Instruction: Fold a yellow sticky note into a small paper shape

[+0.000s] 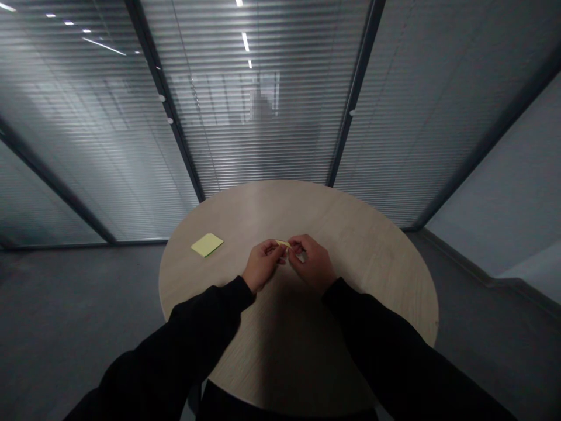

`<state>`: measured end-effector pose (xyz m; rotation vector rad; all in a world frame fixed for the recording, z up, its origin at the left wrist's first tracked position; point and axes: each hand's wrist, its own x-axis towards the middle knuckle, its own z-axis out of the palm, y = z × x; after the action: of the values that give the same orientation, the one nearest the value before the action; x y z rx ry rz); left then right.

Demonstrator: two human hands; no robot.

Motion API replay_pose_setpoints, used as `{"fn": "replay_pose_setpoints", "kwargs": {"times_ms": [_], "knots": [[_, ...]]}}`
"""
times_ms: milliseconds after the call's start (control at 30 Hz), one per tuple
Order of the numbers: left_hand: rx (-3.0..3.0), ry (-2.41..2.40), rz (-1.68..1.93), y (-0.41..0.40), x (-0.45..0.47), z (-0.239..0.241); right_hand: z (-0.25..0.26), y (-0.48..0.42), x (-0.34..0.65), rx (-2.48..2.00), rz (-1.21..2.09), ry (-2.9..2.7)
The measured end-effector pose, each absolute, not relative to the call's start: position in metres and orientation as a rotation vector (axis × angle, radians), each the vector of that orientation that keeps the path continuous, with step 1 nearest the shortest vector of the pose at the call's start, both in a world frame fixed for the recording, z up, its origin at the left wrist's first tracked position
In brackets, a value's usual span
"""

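Note:
My left hand [263, 265] and my right hand [310, 263] meet above the middle of a round pale wood table [350, 257]. Between their fingertips, both hands pinch a small strip of yellow paper [283, 243], partly hidden by the fingers. To the left, a pad of yellow sticky notes [207, 244] lies flat on the tabletop, well apart from my left hand. A thin green edge shows along the pad's near side.
Black sleeves cover both forearms. The round table stands on a grey floor, in front of glass partitions [263, 134] with lowered slatted blinds and dark frames. A blurred figure [262, 105] shows behind the glass.

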<state>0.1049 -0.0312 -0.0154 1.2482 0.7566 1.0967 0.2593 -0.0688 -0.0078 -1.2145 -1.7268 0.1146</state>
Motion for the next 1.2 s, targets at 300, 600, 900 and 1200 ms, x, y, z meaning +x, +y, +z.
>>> {"fn": "replay_pose_setpoints", "kwargs": {"times_ms": [300, 600, 900, 1200], "knots": [[1.209, 0.743, 1.069, -0.0322, 0.1055, -0.0138, -0.0059, -0.0689, 0.2608, -1.164, 0.103, -1.758], [1.271, 0.757, 1.085, -0.0312, 0.1057, -0.0163, -0.0066, -0.0689, 0.2613, -1.152, 0.174, -1.684], [1.205, 0.778, 1.085, -0.0340, 0.1060, -0.0135, -0.0033, -0.0713, 0.2591, -1.144, 0.106, -1.795], [1.276, 0.717, 1.076, -0.0305, 0.1041, -0.0166, -0.0048, -0.0699, 0.2624, -1.159, 0.033, -1.856]]}}
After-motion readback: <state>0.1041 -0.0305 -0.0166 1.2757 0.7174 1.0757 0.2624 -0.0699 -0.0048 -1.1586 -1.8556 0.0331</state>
